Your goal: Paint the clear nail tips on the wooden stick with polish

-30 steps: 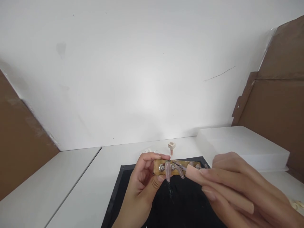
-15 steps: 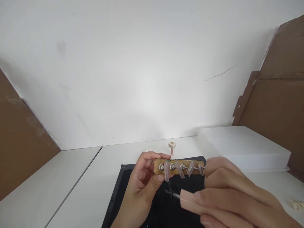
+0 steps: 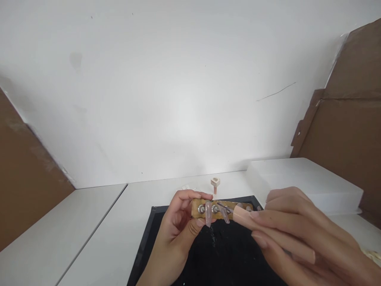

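My left hand (image 3: 178,234) grips the left end of a narrow yellowish-brown display stick (image 3: 218,215), thumb in front and fingers behind. Several translucent pinkish false nails (image 3: 208,214) are mounted along it on round metal holders. In my right hand (image 3: 303,234) is a nail polish brush with a peach handle (image 3: 244,217), held between thumb and fingers. Its thin dark tip is at the second nail (image 3: 225,216) from the left; whether it touches is hard to tell. My right hand and the handle partly cover the nails farther right.
Under my hands lies a black mat (image 3: 226,254) on a white table (image 3: 101,230). Behind it stands a small pale piece (image 3: 215,182) with a peach stem. A translucent plastic box (image 3: 303,178) sits at the right. Cardboard panels (image 3: 351,131) flank a white wall.
My right hand has brought the brush up from below the stick to the second nail. The left hand and stick have hardly moved.
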{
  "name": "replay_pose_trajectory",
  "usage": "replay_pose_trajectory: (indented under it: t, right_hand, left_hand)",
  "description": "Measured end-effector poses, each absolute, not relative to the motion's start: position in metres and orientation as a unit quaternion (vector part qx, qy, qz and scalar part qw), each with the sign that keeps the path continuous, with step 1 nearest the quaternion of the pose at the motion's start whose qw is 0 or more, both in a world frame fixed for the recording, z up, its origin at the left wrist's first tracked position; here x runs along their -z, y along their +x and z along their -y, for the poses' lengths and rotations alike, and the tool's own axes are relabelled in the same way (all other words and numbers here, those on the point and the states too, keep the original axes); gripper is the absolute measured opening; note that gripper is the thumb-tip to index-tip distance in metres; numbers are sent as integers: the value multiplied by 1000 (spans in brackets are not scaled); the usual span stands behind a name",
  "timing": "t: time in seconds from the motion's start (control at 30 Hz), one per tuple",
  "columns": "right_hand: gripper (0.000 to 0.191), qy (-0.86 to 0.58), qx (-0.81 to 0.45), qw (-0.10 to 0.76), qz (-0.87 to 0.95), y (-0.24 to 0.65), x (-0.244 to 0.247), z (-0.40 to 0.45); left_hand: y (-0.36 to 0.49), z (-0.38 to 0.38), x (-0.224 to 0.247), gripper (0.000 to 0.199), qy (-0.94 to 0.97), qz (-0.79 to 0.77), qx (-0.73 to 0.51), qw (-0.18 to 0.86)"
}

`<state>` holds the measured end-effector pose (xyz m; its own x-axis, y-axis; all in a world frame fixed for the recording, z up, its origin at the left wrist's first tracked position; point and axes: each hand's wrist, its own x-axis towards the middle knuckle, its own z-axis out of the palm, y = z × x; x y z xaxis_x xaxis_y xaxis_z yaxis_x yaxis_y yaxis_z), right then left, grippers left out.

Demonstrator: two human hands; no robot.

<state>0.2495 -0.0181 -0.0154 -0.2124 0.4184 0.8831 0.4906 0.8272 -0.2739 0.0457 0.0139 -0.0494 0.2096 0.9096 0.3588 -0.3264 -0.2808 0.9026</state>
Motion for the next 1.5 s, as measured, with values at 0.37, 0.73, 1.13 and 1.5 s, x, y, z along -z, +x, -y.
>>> replay_pose_trajectory:
  t: [0.37, 0.73, 1.13, 1.5]
  right_hand:
    - [30, -248, 23, 499, 830, 263, 11, 11]
    - [31, -283, 19, 535, 796, 257, 15, 14]
    - [28, -273, -75, 597, 751, 251, 22, 14]
    - [17, -320, -275, 596, 683, 250, 18, 7]
  left_hand:
    - [47, -15, 49, 15, 560, -271, -577, 530]
    - [46, -16, 50, 17, 562, -267, -569, 537]
    - [40, -19, 50, 20, 420, -234, -507, 716]
    - [47, -12, 37, 21, 334, -211, -446, 803]
